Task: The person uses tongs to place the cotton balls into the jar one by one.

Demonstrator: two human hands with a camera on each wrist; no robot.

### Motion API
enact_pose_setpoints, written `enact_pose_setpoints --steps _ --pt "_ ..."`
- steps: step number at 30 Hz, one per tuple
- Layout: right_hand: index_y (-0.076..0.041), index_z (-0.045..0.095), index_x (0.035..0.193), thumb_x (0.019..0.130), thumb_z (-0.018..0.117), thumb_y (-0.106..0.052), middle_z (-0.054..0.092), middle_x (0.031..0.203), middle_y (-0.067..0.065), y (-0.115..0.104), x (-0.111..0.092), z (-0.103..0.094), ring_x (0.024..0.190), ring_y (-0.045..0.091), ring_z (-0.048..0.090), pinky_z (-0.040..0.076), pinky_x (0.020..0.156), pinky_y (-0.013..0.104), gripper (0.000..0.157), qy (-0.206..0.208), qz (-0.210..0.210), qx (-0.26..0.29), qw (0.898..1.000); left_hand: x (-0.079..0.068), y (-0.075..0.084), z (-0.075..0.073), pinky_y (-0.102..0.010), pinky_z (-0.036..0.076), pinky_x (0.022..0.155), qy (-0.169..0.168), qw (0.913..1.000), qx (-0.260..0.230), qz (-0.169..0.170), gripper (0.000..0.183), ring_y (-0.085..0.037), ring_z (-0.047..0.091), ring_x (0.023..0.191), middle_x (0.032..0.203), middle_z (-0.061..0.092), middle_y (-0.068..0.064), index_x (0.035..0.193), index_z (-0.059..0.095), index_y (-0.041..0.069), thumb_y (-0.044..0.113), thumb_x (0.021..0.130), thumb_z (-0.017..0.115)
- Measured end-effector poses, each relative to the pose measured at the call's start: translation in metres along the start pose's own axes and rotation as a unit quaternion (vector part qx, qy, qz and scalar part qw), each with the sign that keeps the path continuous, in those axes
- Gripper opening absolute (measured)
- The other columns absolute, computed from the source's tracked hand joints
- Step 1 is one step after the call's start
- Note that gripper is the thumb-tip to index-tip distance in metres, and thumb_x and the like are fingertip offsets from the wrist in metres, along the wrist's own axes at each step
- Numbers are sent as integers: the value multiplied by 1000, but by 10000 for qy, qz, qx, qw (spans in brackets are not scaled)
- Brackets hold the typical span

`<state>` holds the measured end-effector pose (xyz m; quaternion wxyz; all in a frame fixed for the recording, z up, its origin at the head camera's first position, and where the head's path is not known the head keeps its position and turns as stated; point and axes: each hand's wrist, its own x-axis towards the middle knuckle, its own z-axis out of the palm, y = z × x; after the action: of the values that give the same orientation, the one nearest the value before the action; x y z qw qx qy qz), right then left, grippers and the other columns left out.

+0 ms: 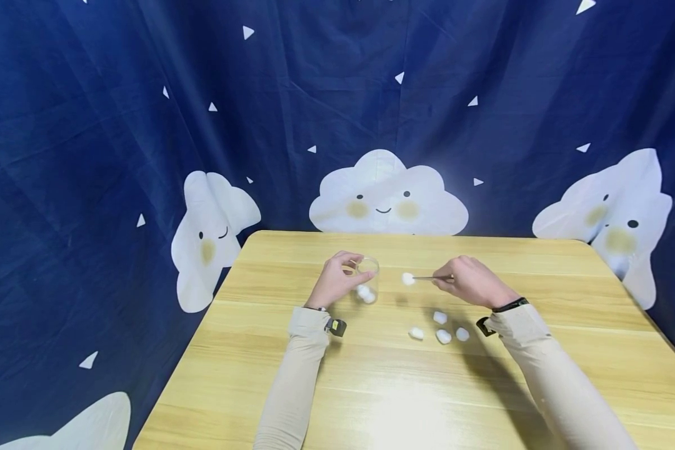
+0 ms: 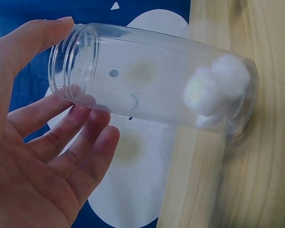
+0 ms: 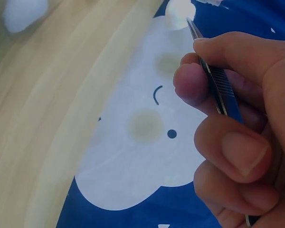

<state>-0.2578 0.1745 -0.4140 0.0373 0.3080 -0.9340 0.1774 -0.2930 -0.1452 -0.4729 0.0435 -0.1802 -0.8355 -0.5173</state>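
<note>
My left hand [image 1: 340, 278] grips a clear plastic jar [image 2: 142, 78] near its threaded, uncapped mouth, thumb on one side and fingers on the other. The jar stands on the table, and a few cotton balls [image 2: 206, 92] lie at its bottom. To the right, my right hand [image 1: 472, 281] pinches metal tweezers [image 3: 218, 90] between thumb and fingers. Their tips hold one cotton ball [image 1: 407, 279] above the table, a short way right of the jar. Several loose cotton balls [image 1: 443, 336] lie on the table nearer to me, below the right hand.
The wooden table [image 1: 247, 375] has rounded back corners. A dark blue curtain [image 1: 337, 94] with white clouds and triangles hangs behind and beside it. Light glares off the table's near middle.
</note>
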Motion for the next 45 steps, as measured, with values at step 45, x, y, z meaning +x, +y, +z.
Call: enact_pose_setpoints --steps 45 --pt "-23 72 73 94 73 -14 62 66 -11 -31 59 -16 60 6 50 43 58 26 23 267 -558 -177 9979 -1 4 -1 -39 60 96 -96 9999 -64 -67 56 -30 66 111 133 66 -20 131 67 3 31 86 85"
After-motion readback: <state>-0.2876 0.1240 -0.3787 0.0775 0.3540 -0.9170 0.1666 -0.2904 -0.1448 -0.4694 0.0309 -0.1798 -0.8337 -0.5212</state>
